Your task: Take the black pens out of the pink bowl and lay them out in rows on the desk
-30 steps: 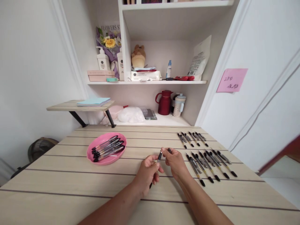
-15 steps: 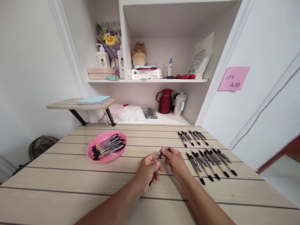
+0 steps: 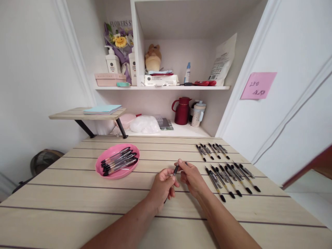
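The pen [image 3: 176,169] is a single one, held just above the table [image 3: 77,197] between both hands. Its long axis runs away from the person and leans a little to the right, dark far end uppermost. The left hand [image 3: 163,186] is clenched round the barrel, so the near end pokes out below the fist while the far end stands clear above the thumb. The right hand [image 3: 191,176] sits just right of that grip, its fingertips pinched on the pen's far end; a small dark bit shows past them, too small to make out. Well to the left of the grip lies one pink dish [image 3: 117,175] with about five pens overlapping in it. To the right of the grip lie two rows of pens, a far row [image 3: 212,151] and a near row [image 3: 230,177], too crowded to count surely.
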`<state>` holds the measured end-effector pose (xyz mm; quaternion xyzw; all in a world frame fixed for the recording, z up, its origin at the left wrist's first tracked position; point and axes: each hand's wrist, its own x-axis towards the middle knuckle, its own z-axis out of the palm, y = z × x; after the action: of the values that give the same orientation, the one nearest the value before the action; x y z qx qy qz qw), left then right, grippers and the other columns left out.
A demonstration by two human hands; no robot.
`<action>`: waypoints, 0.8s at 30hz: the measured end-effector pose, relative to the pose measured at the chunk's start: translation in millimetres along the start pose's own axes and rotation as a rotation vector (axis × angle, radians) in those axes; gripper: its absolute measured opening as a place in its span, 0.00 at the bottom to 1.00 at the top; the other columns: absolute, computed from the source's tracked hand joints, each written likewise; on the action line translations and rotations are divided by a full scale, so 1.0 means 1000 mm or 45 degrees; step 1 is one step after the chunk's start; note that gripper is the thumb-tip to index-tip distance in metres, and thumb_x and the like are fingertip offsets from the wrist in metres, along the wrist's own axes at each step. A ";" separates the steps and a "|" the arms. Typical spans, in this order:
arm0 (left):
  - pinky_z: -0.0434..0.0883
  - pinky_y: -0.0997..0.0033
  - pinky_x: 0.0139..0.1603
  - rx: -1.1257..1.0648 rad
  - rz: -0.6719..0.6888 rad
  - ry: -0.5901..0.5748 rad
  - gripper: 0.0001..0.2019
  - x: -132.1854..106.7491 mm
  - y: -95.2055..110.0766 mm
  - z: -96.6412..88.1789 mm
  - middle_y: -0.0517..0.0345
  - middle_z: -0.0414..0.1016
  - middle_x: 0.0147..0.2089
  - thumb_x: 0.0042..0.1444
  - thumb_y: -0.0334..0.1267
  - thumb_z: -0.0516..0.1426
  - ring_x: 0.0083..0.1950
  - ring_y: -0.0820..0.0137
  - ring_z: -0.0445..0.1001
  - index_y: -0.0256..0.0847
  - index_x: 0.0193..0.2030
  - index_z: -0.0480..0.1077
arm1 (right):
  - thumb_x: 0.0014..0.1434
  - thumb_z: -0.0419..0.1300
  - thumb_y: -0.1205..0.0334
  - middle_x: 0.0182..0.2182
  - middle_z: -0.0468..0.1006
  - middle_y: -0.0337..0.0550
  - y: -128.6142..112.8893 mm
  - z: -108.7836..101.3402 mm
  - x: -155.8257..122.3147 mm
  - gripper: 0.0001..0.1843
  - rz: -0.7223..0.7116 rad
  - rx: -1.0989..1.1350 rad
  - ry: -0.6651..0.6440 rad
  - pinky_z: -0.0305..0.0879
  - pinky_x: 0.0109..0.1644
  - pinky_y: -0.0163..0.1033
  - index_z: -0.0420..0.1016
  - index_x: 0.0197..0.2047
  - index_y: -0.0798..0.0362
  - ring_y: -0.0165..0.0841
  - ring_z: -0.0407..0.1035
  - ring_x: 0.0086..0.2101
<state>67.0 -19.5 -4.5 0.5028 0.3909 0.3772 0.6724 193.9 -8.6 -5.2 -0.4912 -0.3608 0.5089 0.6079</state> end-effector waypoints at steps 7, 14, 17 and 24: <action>0.49 0.81 0.12 0.014 -0.017 0.013 0.17 0.001 -0.002 0.000 0.64 0.69 0.25 0.46 0.43 0.55 0.13 0.83 0.59 0.38 0.41 0.61 | 0.42 0.62 0.47 0.14 0.62 0.30 0.001 -0.002 -0.001 0.20 0.045 0.114 -0.073 0.39 0.15 0.30 0.71 0.30 0.57 0.18 0.43 0.12; 0.50 0.82 0.11 0.021 -0.010 -0.013 0.14 0.002 -0.004 -0.001 0.63 0.69 0.24 0.47 0.41 0.53 0.13 0.83 0.60 0.38 0.41 0.61 | 0.37 0.65 0.48 0.08 0.54 0.27 0.002 0.000 0.000 0.21 0.064 0.045 0.067 0.38 0.15 0.30 0.64 0.20 0.55 0.18 0.43 0.12; 0.50 0.82 0.11 0.014 -0.031 -0.021 0.15 0.003 -0.006 -0.002 0.63 0.69 0.24 0.48 0.42 0.53 0.13 0.82 0.60 0.38 0.41 0.62 | 0.36 0.67 0.50 0.09 0.55 0.27 0.002 0.000 0.000 0.19 0.038 0.060 0.026 0.41 0.16 0.31 0.68 0.23 0.57 0.19 0.44 0.12; 0.50 0.82 0.12 -0.005 -0.029 -0.028 0.15 0.003 -0.006 -0.003 0.63 0.70 0.24 0.48 0.43 0.53 0.13 0.83 0.60 0.38 0.42 0.62 | 0.42 0.63 0.49 0.12 0.61 0.30 0.001 -0.002 -0.001 0.19 0.093 0.191 -0.088 0.35 0.16 0.30 0.69 0.28 0.57 0.18 0.40 0.12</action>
<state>66.2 -17.2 -11.5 0.5013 0.3883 0.3647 0.6818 194.8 -10.4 -6.8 -0.4395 -0.3242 0.5728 0.6112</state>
